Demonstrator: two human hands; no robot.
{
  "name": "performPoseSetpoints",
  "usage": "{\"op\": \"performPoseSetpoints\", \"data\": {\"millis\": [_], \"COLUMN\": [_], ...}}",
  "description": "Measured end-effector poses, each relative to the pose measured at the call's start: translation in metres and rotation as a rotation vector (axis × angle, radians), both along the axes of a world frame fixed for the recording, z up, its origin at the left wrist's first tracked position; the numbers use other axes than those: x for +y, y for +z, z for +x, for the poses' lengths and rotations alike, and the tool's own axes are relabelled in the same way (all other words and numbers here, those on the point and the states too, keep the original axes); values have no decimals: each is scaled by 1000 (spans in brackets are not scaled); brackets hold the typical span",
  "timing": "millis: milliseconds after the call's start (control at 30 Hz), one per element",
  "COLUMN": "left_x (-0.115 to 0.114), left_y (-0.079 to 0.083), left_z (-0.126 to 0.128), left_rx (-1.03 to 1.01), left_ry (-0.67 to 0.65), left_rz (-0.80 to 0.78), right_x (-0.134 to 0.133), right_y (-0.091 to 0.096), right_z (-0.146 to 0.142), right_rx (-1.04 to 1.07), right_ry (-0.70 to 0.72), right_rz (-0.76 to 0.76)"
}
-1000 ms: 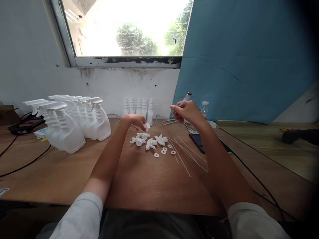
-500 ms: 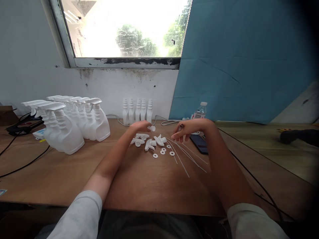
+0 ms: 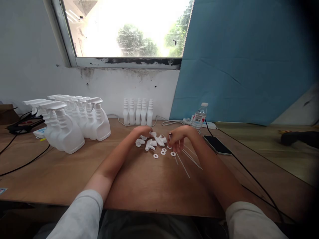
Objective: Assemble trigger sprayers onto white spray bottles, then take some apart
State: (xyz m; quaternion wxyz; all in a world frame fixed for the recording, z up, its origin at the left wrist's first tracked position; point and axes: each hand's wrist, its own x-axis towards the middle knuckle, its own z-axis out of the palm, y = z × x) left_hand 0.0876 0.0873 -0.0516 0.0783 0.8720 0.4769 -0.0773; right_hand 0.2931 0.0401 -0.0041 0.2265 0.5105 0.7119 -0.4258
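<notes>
At the back of the parts pile, my left hand (image 3: 143, 131) is closed on a white spray trigger head (image 3: 153, 134), which sticks out past the fingertips. More white trigger heads (image 3: 150, 145) lie just below it on the table. To the right, my right hand (image 3: 177, 137) points down with its fingers bent and apart, right over a white ring washer (image 3: 169, 147) partly hidden by the fingertips. Other flat ring washers (image 3: 156, 156) lie in front of the heads. Thin white tubes (image 3: 183, 165) fan out under and beside my right hand.
White spray bottles with trigger heads (image 3: 72, 132) stand in rows at left. Several headless white bottles (image 3: 138, 113) line the wall. A clear water bottle (image 3: 199, 116), a phone (image 3: 217, 145) and black cables (image 3: 259, 176) are at right on the wooden table (image 3: 149, 186).
My right hand has moved left and down onto the washers, uncovering the water bottle and phone. My left hand has lowered slightly toward the trigger heads, still holding one.
</notes>
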Motion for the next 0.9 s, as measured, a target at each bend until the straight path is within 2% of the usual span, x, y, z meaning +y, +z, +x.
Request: {"op": "performPoseSetpoints", "data": {"millis": [100, 200, 300, 367, 433, 467, 533, 567, 633, 700, 767, 833, 900], "left_x": [-8, -16, -31, -53, -86, -105, -145, -163, -190, -205, -210, -208, -206], "left_y": [8, 28, 63, 92, 121, 133, 150, 154, 156, 151, 144, 140, 140], "left_z": [1, -5, -25, -48, -76, -90, -118, -130, -153, -173, -190, -202, -207], "left_rx": [8, 0, -35, -88, -301, -393, -484, -500, -492, -509, -552, -588, -590], "left_ry": [9, 48, 95, 121, 153, 169, 292, 398, 674, 932, 1099, 1091, 957], "left_rz": [-56, -73, -40, 12, 182, 315, 667, 837, 1023, 1062, 1032, 992, 958], "right_x": [-1, -5, -13, -19, -24, -26, -32, -35, -43, -51, -60, -68, -74], "right_y": [2, 9, 19, 27, 34, 37, 45, 49, 57, 65, 73, 80, 84], "right_z": [0, 0, 1, 3, 6, 8, 12, 15, 20, 24, 29, 33, 37], "right_rx": [98, 198, 230, 230, 230, 232, 243, 252, 269, 274, 262, 245, 241], "right_ry": [29, 55, 68, 62, 52, 50, 55, 60, 68, 77, 89, 101, 105], "right_rz": [53, 117, 156, 186, 222, 241, 283, 302, 326, 348, 386, 420, 432]}}
